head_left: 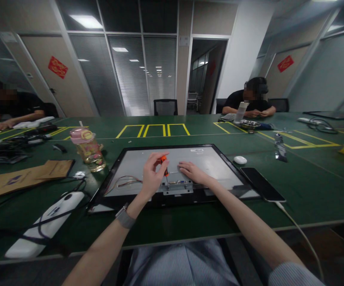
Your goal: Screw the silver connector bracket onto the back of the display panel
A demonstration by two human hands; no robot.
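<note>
Left hand: as bracket lies beneath, pinched closed on near-upright screwdriver.
Right hand: screwdriver's three o'clock, spread flat, empty, likely steadying panel.

on the green worktop, a pink-lidded bottle stands near a brown paper bag; a small white case lies near a black phone.

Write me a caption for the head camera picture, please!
Left hand holds an orange-handled screwdriver at a metal bracket; right hand rests on the flat grey panel.
</note>
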